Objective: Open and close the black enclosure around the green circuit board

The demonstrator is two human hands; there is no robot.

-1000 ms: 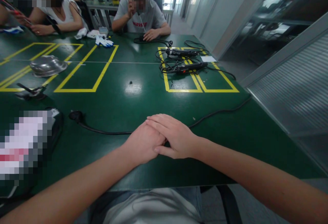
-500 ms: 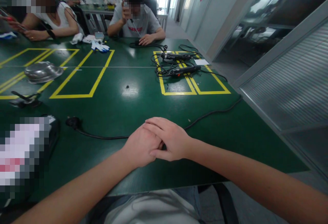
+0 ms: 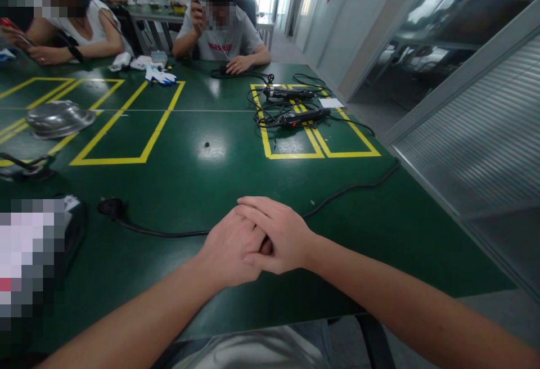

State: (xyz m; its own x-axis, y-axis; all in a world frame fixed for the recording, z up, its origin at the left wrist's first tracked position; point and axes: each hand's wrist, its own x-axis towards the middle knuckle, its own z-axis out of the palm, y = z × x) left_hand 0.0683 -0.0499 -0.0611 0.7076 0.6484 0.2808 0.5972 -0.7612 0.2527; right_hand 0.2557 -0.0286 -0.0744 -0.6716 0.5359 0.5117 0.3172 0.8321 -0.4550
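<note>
My right hand (image 3: pixel 276 234) lies over my left hand (image 3: pixel 234 248), its fingers wrapped across the knuckles and its thumb along the near side. Beneath it, my left hand is curled closed; most of its fingers are covered, and whatever it may hold is hidden. Both hands are together near the front edge of the green table (image 3: pixel 358 234). A black power cable (image 3: pixel 164 234) runs behind or under them, with its plug (image 3: pixel 110 208) lying to the left. The part of the cable at the hands is hidden.
Two black electric screwdrivers (image 3: pixel 306 116) with tangled cords lie inside yellow tape frames. At left are a metal bowl (image 3: pixel 59 118), a dark-handled metal object (image 3: pixel 29 166) and a blurred-out box (image 3: pixel 73 239). White-and-blue gloves (image 3: pixel 160 75) lie farther back. Other people sit across the table.
The view has shifted slightly, so things at left appear farther left. My hands stay clasped in nearly the same place. Across the table, one person's raised hand has moved a little.
</note>
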